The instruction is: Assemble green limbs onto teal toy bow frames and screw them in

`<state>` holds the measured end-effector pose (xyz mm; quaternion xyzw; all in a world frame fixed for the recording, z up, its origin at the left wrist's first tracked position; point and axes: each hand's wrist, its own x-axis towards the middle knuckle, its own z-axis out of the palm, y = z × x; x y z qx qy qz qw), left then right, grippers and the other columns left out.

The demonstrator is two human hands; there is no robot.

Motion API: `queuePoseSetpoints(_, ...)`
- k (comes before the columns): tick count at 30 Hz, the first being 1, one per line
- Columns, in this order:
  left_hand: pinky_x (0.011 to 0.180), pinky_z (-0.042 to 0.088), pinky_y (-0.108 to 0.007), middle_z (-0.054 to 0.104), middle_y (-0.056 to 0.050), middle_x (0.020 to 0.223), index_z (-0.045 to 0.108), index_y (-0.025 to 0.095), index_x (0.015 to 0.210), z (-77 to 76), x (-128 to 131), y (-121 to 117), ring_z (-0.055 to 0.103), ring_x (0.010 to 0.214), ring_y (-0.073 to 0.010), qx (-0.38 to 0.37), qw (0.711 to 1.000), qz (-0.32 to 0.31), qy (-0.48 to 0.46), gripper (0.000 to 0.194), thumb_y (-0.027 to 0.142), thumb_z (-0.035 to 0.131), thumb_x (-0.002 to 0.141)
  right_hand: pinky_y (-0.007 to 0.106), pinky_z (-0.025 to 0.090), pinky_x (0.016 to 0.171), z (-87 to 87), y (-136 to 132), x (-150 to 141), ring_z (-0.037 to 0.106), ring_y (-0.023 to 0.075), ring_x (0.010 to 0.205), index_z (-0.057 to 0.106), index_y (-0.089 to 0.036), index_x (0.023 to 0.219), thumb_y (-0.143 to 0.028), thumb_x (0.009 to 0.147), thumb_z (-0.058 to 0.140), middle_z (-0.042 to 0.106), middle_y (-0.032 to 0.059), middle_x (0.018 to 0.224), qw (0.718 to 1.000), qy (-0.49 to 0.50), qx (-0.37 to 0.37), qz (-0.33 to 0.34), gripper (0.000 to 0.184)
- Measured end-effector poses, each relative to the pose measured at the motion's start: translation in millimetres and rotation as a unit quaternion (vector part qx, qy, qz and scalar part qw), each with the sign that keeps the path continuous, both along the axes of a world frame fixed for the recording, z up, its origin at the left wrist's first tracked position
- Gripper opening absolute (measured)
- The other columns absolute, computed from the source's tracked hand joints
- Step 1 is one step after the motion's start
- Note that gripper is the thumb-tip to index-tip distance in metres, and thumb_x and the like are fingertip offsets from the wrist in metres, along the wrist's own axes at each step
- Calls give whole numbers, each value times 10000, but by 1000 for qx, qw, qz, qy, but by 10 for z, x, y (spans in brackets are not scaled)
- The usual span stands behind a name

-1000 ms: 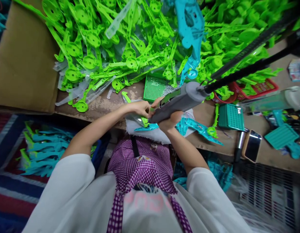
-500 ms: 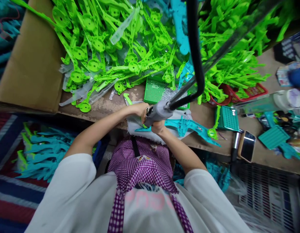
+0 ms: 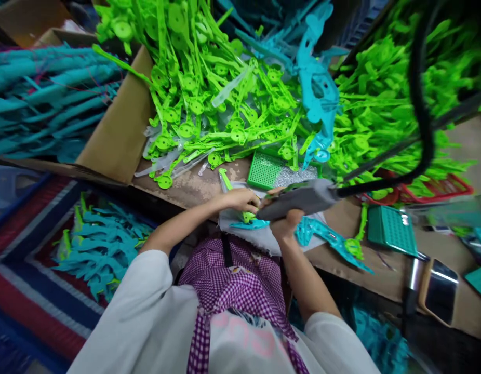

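Observation:
My right hand (image 3: pixel 286 224) is wrapped around a grey electric screwdriver (image 3: pixel 303 199), which lies tilted with its tip end toward my left hand. My left hand (image 3: pixel 242 199) has its fingers pressed together on a bright green plastic part (image 3: pixel 249 216), close to the screwdriver's tip. Beneath both hands is a long turquoise plastic part (image 3: pixel 326 238), resting on a pale cloth (image 3: pixel 269 243) at the bench edge. The tip itself and the contact under the fingers are hidden.
A green basket of small screws (image 3: pixel 266 170) stands just beyond the hands. Behind it rises a heap of green parts (image 3: pixel 225 109). A cardboard box (image 3: pixel 116 119) is at left, and a teal basket (image 3: pixel 392 228) and phone (image 3: pixel 439 291) at right. The screwdriver's black cord (image 3: pixel 425 119) hangs overhead.
The screwdriver has swung from steep to nearly level, its rear end moving right. My hands have drawn apart, the left no longer against the tool's body. The view has shifted left.

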<state>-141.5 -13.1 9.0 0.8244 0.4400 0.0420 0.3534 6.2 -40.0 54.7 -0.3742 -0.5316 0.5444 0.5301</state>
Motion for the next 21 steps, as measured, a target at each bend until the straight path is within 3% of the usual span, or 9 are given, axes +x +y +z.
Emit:
queuePoseSetpoints(4, 881, 436, -308, 735, -72, 1186, 742, 226, 1120, 58, -123, -280, 655, 1087, -226, 8, 998, 57, 14, 249, 320, 574, 962, 315, 490, 520, 212, 14, 300, 628, 193, 618, 647, -213, 881, -840, 730, 534, 633, 36, 729, 991, -2, 79, -106, 655)
queuePoseSetpoints(7, 963, 387, -356, 726, -76, 1205, 737, 227, 1124, 42, -310, -441, 626, 1145, -244, 13, 994, 105, 15, 250, 325, 562, 975, 316, 456, 504, 290, 53, 453, 568, 174, 532, 616, -227, 753, -711, 817, 569, 595, 22, 649, 972, -75, 123, -185, 491)
queuePoseSetpoints(10, 1018, 334, -390, 739, -60, 1180, 748, 239, 1091, 27, -485, -524, 609, 1156, -245, 1, 989, 150, 5, 218, 319, 596, 957, 312, 427, 505, 342, 145, 471, 555, 177, 535, 600, -227, 713, -666, 855, 575, 580, 18, 626, 956, -129, 122, -233, 462)
queuePoseSetpoints(14, 1024, 310, -420, 760, -65, 1107, 762, 227, 1030, 28, -571, -540, 607, 1133, -257, -3, 978, 207, -3, 195, 342, 647, 924, 345, 497, 609, 426, 333, 357, 608, 191, 630, 629, -223, 899, -678, 886, 549, 604, 18, 721, 941, -171, 131, -263, 462)
queuePoseSetpoints(17, 1016, 308, -422, 773, -55, 1046, 765, 219, 964, 16, -563, -517, 633, 1070, -238, -2, 976, 216, -17, 194, 316, 597, 954, 396, 551, 724, 452, 470, 294, 659, 213, 768, 644, -230, 1027, -679, 933, 474, 616, 37, 814, 939, -192, 146, -244, 490)
queuePoseSetpoints(21, 960, 369, -380, 778, -62, 996, 769, 202, 935, 1, -555, -492, 653, 999, -220, -11, 975, 221, -33, 188, 324, 626, 941, 460, 551, 874, 308, 426, 347, 656, 261, 1058, 612, -234, 1230, -615, 961, 481, 643, 94, 1065, 943, -204, 154, -213, 485)
